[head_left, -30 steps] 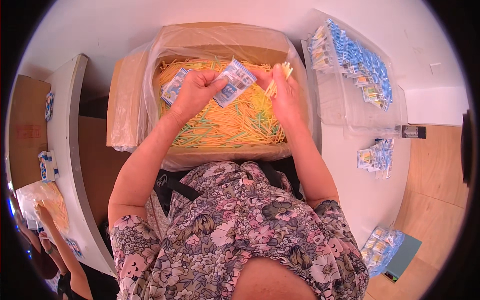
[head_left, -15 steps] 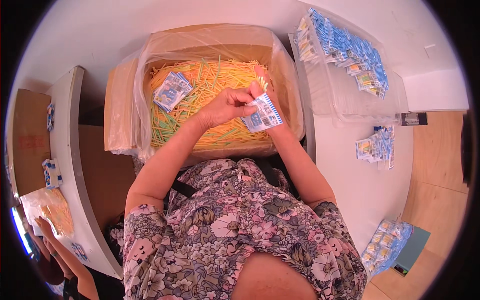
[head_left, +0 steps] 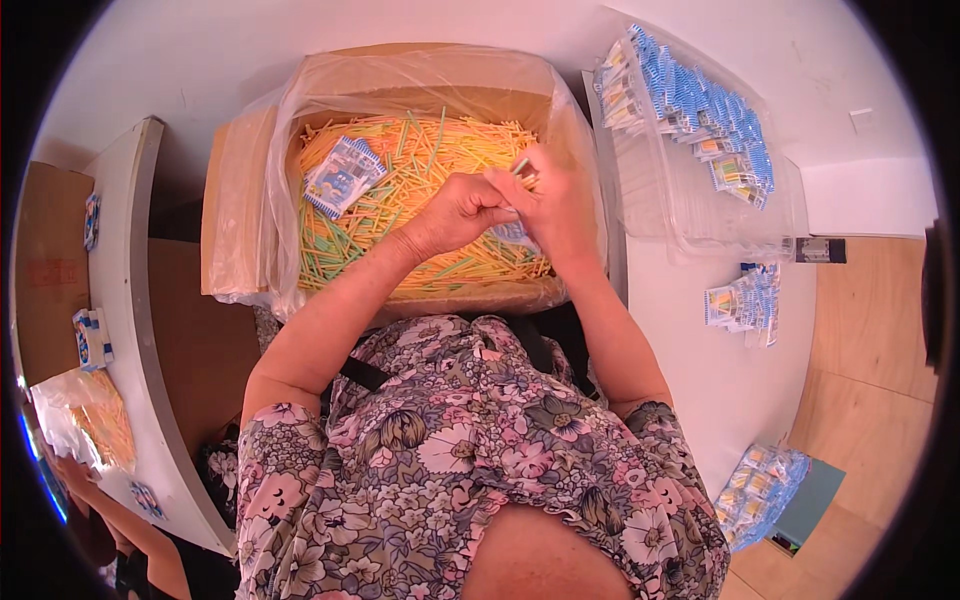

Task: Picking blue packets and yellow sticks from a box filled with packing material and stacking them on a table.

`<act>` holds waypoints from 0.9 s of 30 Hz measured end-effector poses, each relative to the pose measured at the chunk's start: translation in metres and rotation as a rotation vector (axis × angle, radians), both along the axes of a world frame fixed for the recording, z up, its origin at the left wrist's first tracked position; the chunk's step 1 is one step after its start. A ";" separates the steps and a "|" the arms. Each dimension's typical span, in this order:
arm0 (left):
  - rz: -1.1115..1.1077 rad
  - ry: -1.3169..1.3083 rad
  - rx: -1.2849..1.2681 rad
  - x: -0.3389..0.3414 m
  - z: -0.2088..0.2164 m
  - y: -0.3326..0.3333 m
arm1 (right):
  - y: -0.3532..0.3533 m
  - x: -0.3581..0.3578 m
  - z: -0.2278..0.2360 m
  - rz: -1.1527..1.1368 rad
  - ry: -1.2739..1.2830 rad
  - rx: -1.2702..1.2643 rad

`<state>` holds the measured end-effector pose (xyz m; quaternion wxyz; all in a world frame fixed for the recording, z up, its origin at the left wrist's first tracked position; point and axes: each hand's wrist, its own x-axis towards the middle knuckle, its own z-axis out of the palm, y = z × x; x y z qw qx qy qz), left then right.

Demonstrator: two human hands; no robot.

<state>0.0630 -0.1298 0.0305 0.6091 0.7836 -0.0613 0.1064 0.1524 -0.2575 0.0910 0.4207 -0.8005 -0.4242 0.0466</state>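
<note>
My two hands meet over the right part of a lined cardboard box of thin orange, yellow and green sticks (head_left: 400, 240). My left hand (head_left: 458, 212) is closed, its fingertips pinching a small blue-and-white packet (head_left: 512, 234) that is mostly hidden under my hands. Closed around a few of the thin sticks (head_left: 524, 172), my right hand (head_left: 558, 205) touches the left; it is slightly blurred. More blue-and-white packets (head_left: 345, 178) lie on the sticks at the box's left side.
A clear plastic tub (head_left: 660, 210) with many filled packets stands at right. Beside it lies a packet pile (head_left: 745, 302) on the white table (head_left: 680, 330); a bagged bundle (head_left: 765, 490) sits nearer. At far left, another person's arm (head_left: 130, 525) reaches toward a bag of sticks (head_left: 105, 425).
My right hand has turned and come over the packet, bringing the sticks against my left fingers. The packet, earlier in plain sight, is now mostly covered. The other person's hand has moved slightly.
</note>
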 end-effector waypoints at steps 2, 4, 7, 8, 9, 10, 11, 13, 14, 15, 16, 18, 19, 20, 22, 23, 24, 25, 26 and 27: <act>-0.009 -0.057 -0.046 0.003 -0.004 0.000 | 0.005 0.004 -0.021 -0.050 0.091 0.071; -0.010 -0.111 -0.091 0.006 -0.006 0.001 | 0.005 0.011 -0.031 -0.094 0.185 0.143; -0.040 0.007 -0.313 0.008 -0.007 0.004 | -0.007 0.022 -0.020 -0.204 0.368 0.246; 0.021 0.046 -0.363 0.007 -0.007 0.008 | -0.016 0.025 -0.009 -0.211 0.259 0.095; 0.083 0.085 -0.413 0.005 -0.009 0.011 | -0.024 0.024 -0.003 -0.215 0.149 -0.054; 0.082 0.085 -0.415 0.005 -0.010 0.014 | -0.033 0.019 -0.004 -0.215 0.149 -0.056; 0.106 0.093 -0.415 0.004 -0.012 0.018 | -0.043 0.012 -0.010 -0.066 0.130 -0.194; 0.127 0.104 -0.417 0.004 -0.013 0.020 | -0.055 0.004 -0.024 0.081 0.114 -0.333; 0.138 0.119 -0.450 0.004 -0.012 0.020 | -0.057 -0.002 -0.033 0.176 -0.078 -0.430; 0.148 0.134 -0.483 0.004 -0.011 0.019 | -0.059 -0.004 -0.038 0.271 -0.271 -0.524; 0.147 0.136 -0.481 0.004 -0.010 0.020 | -0.059 -0.002 -0.036 0.270 -0.269 -0.522; 0.144 0.200 -0.553 0.003 -0.009 0.021 | -0.056 0.007 -0.028 0.219 0.098 -0.416; 0.143 0.201 -0.551 0.003 -0.008 0.023 | -0.055 0.013 -0.021 0.218 0.099 -0.414; 0.129 0.218 -0.531 0.002 -0.008 0.024 | -0.054 0.018 -0.012 0.203 0.242 -0.370; 0.112 0.237 -0.512 0.001 -0.007 0.025 | -0.050 0.023 -0.003 0.184 0.388 -0.325; 0.082 0.255 -0.485 0.001 -0.006 0.025 | -0.046 0.024 -0.001 0.184 0.395 -0.300; 0.053 0.272 -0.458 0.000 -0.004 0.025 | -0.043 0.022 0.001 0.186 0.403 -0.274; 0.060 0.275 -0.460 -0.001 -0.003 0.024 | -0.039 0.018 0.003 0.193 0.407 -0.276; 0.054 0.277 -0.487 -0.001 -0.001 0.022 | -0.035 0.013 0.006 0.182 0.437 -0.226; 0.050 0.278 -0.514 0.000 0.001 0.018 | -0.032 0.009 0.007 0.173 0.468 -0.175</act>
